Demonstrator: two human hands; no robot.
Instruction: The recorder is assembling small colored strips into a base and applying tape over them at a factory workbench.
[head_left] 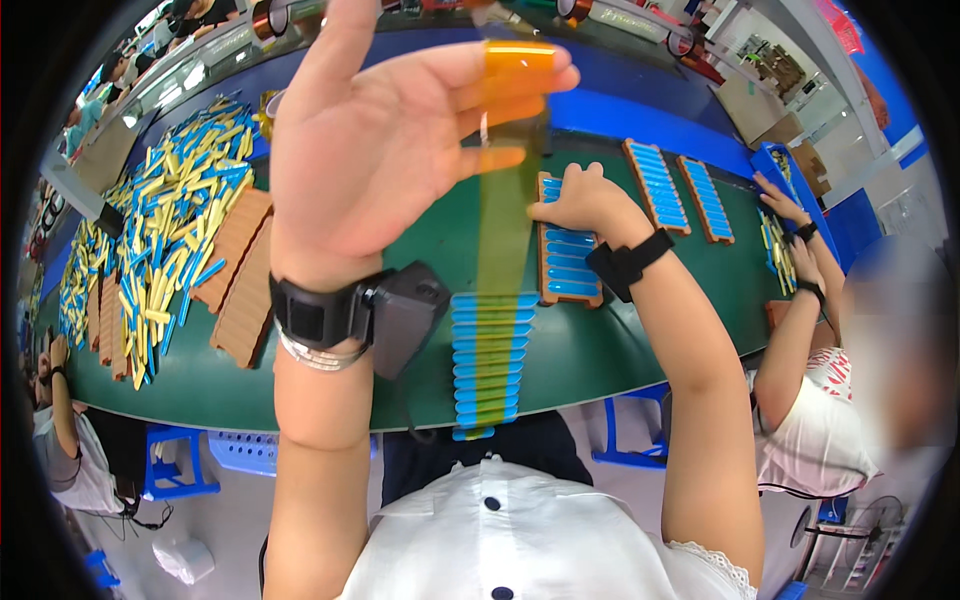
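My left hand (345, 160) is raised at the upper left of centre, palm showing, fingers stretched out. A see-through amber tape (505, 215) crosses in front of its fingertips and hangs down toward me. Behind the tape's lower part, a column of flat blue strips (492, 345) lies side by side on the green table, reaching its near edge. My right hand (590, 205) rests over the far end of a brown grooved tray (571, 298) holding blue strips. Its fingers curl, with the thumb by the tape's edge; what lies between them is hidden.
Two more brown trays of blue strips (657, 187) (706, 200) stand to the right. A heap of yellow and blue strips (185, 210) and bare brown trays (245, 290) lie left. A co-worker's hands (800, 260) are at the right, near a blue bin (800, 180).
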